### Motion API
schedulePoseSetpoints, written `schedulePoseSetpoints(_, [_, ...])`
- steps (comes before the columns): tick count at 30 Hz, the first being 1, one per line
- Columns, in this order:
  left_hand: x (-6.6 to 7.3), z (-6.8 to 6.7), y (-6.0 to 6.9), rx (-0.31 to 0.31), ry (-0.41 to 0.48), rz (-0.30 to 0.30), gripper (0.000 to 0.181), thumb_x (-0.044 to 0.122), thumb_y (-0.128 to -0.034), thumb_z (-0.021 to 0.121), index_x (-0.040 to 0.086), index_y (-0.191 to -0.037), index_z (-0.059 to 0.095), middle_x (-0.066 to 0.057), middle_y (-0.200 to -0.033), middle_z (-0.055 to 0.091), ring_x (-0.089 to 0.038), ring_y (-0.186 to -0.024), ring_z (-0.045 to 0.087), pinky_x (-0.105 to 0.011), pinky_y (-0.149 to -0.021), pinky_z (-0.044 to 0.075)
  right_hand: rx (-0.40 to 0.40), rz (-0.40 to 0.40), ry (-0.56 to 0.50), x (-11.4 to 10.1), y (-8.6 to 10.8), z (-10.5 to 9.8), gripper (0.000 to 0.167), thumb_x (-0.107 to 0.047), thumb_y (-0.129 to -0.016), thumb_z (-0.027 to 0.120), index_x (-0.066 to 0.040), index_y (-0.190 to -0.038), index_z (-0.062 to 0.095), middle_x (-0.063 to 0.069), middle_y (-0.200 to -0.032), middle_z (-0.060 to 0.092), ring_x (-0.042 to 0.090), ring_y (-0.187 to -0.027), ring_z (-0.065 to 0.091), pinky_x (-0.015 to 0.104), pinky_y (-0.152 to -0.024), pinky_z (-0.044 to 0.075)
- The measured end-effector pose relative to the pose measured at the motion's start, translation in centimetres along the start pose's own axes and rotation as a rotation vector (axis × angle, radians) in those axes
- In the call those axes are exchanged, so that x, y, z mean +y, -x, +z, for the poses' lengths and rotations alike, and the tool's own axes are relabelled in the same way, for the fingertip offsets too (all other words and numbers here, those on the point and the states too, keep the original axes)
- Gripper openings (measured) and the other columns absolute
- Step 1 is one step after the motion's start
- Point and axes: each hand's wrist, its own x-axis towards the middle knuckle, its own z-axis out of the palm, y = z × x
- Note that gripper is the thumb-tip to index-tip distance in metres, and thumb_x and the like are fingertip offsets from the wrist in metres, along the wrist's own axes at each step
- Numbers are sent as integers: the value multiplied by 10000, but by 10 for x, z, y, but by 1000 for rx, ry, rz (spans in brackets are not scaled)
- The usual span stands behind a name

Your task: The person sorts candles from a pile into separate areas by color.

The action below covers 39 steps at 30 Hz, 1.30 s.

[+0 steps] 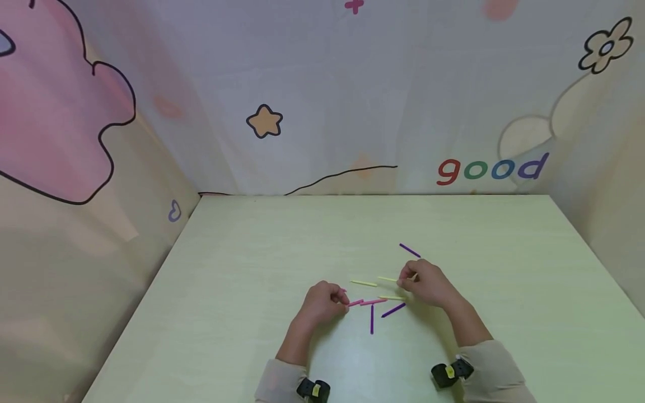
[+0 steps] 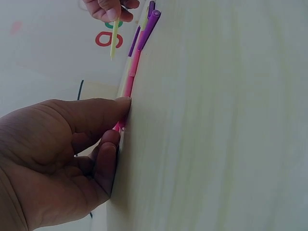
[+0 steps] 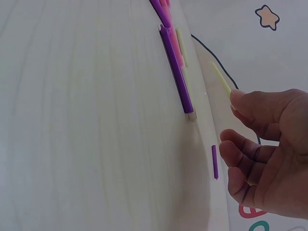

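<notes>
My right hand (image 1: 428, 284) pinches one end of a yellow stick (image 1: 387, 279) between thumb and finger; in the right wrist view that stick (image 3: 221, 78) is held off the table. The left hand (image 1: 324, 303) has its thumb and fingers round the left end of a pink stick (image 1: 355, 303). Beside it another pink stick (image 1: 373, 302) lies nearly in line. A yellow stick (image 1: 392, 298) rests at its right end, and a further yellow stick (image 1: 364, 284) lies behind. In front are an upright-pointing purple stick (image 1: 372, 320) and a slanted purple stick (image 1: 393, 310).
Behind the right hand a purple stick (image 1: 410, 250) lies alone on the pale table (image 1: 242, 252). A printed cloth (image 1: 327, 84) hangs along the table's back edge and sides. Black wrist cameras (image 1: 445, 374) sit near both sleeves.
</notes>
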Motion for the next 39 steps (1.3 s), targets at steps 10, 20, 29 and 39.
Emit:
schedulePoseSetpoints(10, [0,1,-1,8,-3,5,93,3,-719,730,84,-711,685,50,-671,510,-110,-654,438,-258,-609,364,-2,43,-19,7,5,-5,56,-85,-860,637,-75,-813,608,53,-863,554,233,-800,513,327,-633,434])
schedulePoseSetpoints(20, [2,2,-1,6,-6,-4,88,1,-718,735,74,-714,686,40,-691,520,-113,-663,443,-260,-621,368,5,84,-33,15,10,-11,50,-83,-869,630,-62,-834,602,50,-852,552,237,-807,524,325,-616,441])
schedulePoseSetpoints(29, [1,1,-1,9,-24,2,95,9,-723,737,89,-716,686,46,-728,529,-111,-684,451,-265,-640,377,32,91,-49,26,18,-20,60,-90,-878,623,-43,-861,591,51,-851,574,250,-811,543,332,-619,447])
schedulePoseSetpoints(39, [2,0,0,2,-17,-15,88,14,-730,736,86,-720,686,40,-765,527,-126,-719,451,-273,-656,379,49,116,-40,40,27,-31,78,-108,-896,608,-38,-896,573,75,-890,577,287,-857,550,353,-652,445])
